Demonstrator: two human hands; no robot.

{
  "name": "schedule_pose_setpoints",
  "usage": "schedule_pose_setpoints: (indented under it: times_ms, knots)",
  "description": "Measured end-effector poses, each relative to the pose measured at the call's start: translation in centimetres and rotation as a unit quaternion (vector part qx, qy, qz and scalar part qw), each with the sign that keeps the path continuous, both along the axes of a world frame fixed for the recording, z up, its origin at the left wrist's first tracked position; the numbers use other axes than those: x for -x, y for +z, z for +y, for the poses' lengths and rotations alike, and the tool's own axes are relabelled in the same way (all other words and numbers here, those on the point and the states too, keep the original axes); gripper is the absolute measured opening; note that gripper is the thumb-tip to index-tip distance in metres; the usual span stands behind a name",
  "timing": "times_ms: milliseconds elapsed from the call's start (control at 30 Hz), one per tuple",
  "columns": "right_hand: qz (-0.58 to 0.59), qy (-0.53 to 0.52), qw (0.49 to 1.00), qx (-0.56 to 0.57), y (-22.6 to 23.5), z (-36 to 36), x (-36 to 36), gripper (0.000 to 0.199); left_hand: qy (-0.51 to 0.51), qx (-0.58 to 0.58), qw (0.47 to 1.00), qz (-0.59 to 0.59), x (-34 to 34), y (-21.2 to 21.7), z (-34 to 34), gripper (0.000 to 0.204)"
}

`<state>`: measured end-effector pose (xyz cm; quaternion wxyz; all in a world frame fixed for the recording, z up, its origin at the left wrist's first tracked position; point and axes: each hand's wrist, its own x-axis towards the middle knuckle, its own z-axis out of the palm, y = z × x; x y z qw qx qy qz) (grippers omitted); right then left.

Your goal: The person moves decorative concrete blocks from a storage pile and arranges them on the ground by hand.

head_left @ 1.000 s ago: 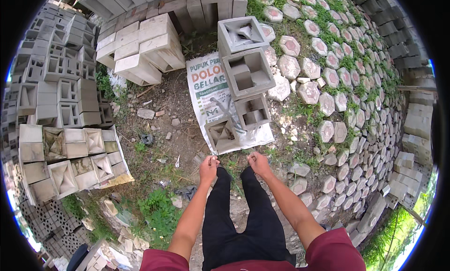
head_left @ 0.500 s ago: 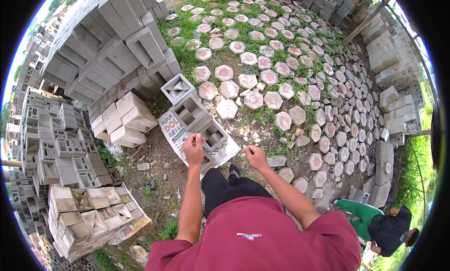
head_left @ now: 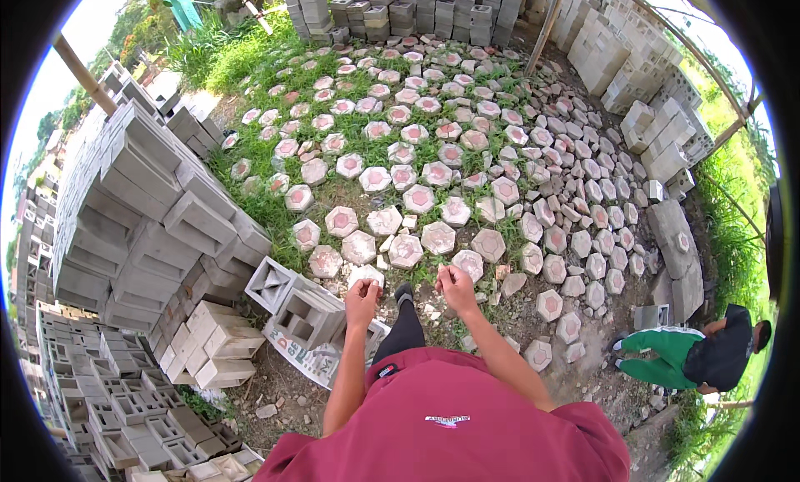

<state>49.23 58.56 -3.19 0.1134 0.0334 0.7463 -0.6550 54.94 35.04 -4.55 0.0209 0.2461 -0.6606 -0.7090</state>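
My left hand point(head_left: 362, 301) is held out in front of me with its fingers curled into a pinch. To its right, at about the same height, my right hand point(head_left: 457, 285) is also closed, thumb against fingers. Anything thin or small in either grip is too fine to make out. Below and left of my left hand, grey hollow concrete blocks point(head_left: 308, 319) rest on a printed white sack point(head_left: 318, 367). Hexagonal paving stones point(head_left: 406, 250) with pinkish centres lie on the ground just beyond both hands.
Tall stacks of concrete blocks point(head_left: 137, 219) rise on the left, with more block stacks point(head_left: 408, 15) at the far side. Loose rubble point(head_left: 575, 203) covers ground to the right. Another person point(head_left: 704, 353) in green trousers stands at the right. A wooden post point(head_left: 546, 28) stands farther back.
My view has turned and moved toward the paving stones; the sack and its blocks now lie farther left and lower. Both hands stay closed, with my left hand now beside the sack's edge.
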Motion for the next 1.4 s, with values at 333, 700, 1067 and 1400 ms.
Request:
schedule_pose_setpoints:
  times_ms: [333,700,1067,1400]
  knots:
    - [0.100,-0.041,0.991,-0.080,5.0,-1.2,19.9,0.023,-0.089,0.071,0.991,0.066,24.8,3.0,-2.5,0.017]
    - [0.105,-0.067,0.988,-0.093,3.0,2.3,40.1,0.018,-0.160,0.074,0.980,0.093,44.2,4.9,1.4,0.013]
    - [0.117,0.015,0.989,-0.094,6.8,6.5,60.8,0.019,-0.180,0.151,0.968,0.086,63.1,9.0,5.7,0.031]
    - [0.050,0.024,0.993,-0.101,3.0,4.9,70.8,0.021,-0.163,0.114,0.980,0.010,72.4,5.1,4.0,0.023]
